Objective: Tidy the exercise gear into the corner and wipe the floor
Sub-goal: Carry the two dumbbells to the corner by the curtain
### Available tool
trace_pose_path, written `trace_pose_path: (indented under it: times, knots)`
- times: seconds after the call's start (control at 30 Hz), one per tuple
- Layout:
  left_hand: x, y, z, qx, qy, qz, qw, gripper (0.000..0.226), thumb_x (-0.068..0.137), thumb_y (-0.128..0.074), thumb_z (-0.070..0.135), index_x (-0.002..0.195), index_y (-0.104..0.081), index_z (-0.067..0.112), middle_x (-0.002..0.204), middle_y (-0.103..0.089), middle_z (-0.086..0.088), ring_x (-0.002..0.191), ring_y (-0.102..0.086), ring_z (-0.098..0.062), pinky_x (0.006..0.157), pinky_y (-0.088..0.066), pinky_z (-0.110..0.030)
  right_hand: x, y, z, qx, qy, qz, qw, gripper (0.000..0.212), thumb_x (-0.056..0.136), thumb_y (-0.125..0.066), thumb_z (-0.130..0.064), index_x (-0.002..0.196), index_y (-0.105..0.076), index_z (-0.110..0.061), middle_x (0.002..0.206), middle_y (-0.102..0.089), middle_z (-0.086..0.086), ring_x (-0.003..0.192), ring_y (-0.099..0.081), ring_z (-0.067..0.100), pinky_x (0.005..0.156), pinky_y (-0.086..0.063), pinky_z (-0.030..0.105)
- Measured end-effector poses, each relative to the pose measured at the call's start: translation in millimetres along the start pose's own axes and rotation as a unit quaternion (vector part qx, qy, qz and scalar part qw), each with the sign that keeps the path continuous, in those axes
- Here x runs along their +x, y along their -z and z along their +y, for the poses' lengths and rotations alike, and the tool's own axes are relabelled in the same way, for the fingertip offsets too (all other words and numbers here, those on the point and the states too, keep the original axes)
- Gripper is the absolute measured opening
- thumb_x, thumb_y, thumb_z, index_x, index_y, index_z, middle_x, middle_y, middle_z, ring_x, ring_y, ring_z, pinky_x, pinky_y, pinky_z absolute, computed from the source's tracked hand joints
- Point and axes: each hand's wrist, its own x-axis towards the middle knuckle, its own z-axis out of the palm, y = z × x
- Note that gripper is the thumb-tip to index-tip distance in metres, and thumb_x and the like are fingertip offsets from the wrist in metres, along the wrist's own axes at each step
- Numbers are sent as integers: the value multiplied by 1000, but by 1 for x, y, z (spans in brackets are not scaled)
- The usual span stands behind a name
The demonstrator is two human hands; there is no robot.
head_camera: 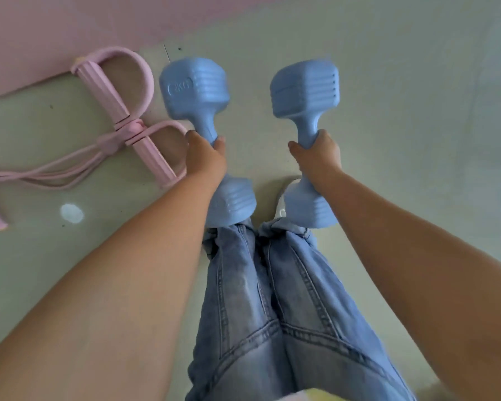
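Each hand, left (206,157) and right (318,153), grips a dumbbell (195,91) (302,91); the pink pull rope (128,123) remains on the floor (388,111), which looks unwiped.

Soft even daylight — slight blur, wide-angle warp

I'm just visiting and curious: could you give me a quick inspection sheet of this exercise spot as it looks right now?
Surface: pale floor, with a small white spot on it.
Job's things: two blue dumbbells, the left dumbbell and right dumbbell, both lifted; a pink pull band lying on the floor.
Clutter: nothing seen.
Grippers: left hand grips the left dumbbell's handle; right hand grips the right one's.
Cables: nothing seen, only the band's pink cords.
Surroundings: pink mat along the top; the person's jeans below.
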Motion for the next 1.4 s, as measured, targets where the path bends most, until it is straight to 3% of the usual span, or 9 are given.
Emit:
trace_pose_path:
  times: [0.07,0.2,0.37,0.47,0.67,0.83,0.97,1.2,1.4]
  knots:
    - [-29,14,-1,-22,-4,-18,1000,47,99,-43,23,136,-30,-3,138,-46,-20,125,-49,-34,100,-36,-34,-39,15,3,13,-10,-9,1000,30,89,-53,-22,113,-47,-4,82,-51,5,69,-49,21,49,-33,19]
    - [-101,55,10,17,-36,-17,999,49,98,-44,25,136,-30,-3,137,-48,-19,123,-49,-35,101,-39,-38,-118,58,2,28,-19,-10,999,33,90,-53,-19,117,-48,0,71,-47,0,58,-46,15,46,-31,18]
    - [-199,100,30,95,-101,-25,990,48,98,-44,23,134,-31,-5,133,-49,-23,119,-51,-38,94,-41,-39,-211,119,8,48,-18,0,999,35,88,-52,-18,118,-46,0,90,-52,8,79,-53,23,53,-37,26]
    - [-256,122,50,156,-149,-44,975,45,99,-42,24,132,-32,-6,132,-50,-24,118,-51,-39,90,-41,-39,-257,158,10,70,-29,16,997,35,88,-52,-17,118,-46,0,82,-50,5,80,-53,24,60,-39,29]
    - [-349,153,100,248,-229,-102,936,41,99,-42,24,128,-33,-5,124,-55,-25,110,-56,-41,84,-43,-39,-344,235,33,150,-46,52,986,15,89,-52,-16,96,-41,-8,72,-47,3,77,-51,24,51,-33,24]
    - [-422,159,157,335,-310,-114,882,36,99,-42,22,124,-35,-3,99,-53,-17,84,-48,-28,71,-33,-29,-400,295,72,208,-62,82,973,12,88,-52,-13,86,-41,-8,72,-49,7,66,-49,25,53,-35,27]
    - [-470,129,219,398,-349,-129,839,31,98,-44,21,119,-36,0,96,-51,-17,83,-48,-27,71,-35,-30,-423,345,115,237,-84,101,963,31,86,-48,-5,63,-31,-17,61,-42,4,52,-40,21,48,-29,24]
    - [-568,13,341,455,-410,-118,781,42,96,-47,21,128,-34,-3,123,-56,-24,106,-59,-38,88,-46,-40,-416,463,205,290,-117,128,941,32,85,-48,-4,61,-29,-14,58,-39,3,51,-40,21,51,-30,26]
    - [-635,-95,444,479,-432,-121,754,41,96,-48,22,126,-35,-3,120,-58,-25,102,-60,-37,77,-43,-36,-394,594,281,318,-134,144,928,30,85,-49,-7,63,-29,-15,58,-42,3,54,-47,24,63,-37,29]
